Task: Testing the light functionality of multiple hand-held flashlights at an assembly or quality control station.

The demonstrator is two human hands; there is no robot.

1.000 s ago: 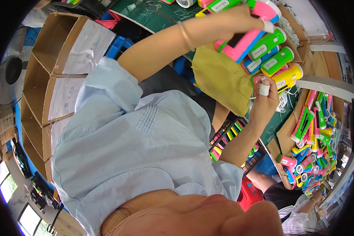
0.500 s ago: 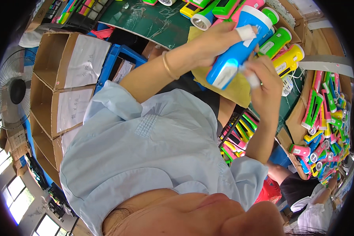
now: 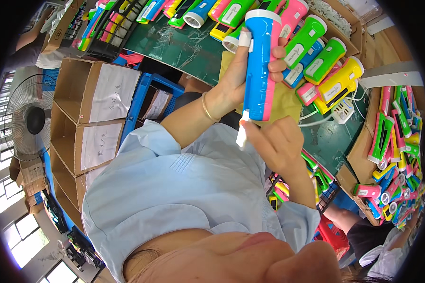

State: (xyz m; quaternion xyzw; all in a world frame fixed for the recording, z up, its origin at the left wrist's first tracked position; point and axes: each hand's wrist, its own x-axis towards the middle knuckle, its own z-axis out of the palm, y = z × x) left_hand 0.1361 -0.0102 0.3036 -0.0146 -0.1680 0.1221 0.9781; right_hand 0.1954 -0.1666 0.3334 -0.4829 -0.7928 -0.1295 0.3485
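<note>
A blue and pink flashlight (image 3: 259, 70) with a white rim stands nearly upright in the view, its rimmed head at the far end. My left hand (image 3: 236, 78) is closed around its body, thumb on the near side and fingertips wrapped over the pink side. White tape covers the left thumb tip. At the flashlight's near end my right hand (image 3: 281, 144) is closed, its fingers curled. A slim white piece (image 3: 242, 134) shows at the right fingertips; whether it belongs to the flashlight cannot be made out. A yellow cloth (image 3: 288, 101) lies beneath.
Several colourful flashlights (image 3: 323, 61) lie on the green table (image 3: 174, 56). A white charging hub (image 3: 343, 111) with cables stands to the right. More flashlights fill a cardboard box (image 3: 359, 177). Left are stacked open cartons (image 3: 75, 118), a blue crate (image 3: 144, 89) and a fan (image 3: 35, 120).
The flashlight has swung from a slant to nearly upright and shifted left, still in my left hand. My right hand has moved down and left to its near end. The view has shifted slightly.
</note>
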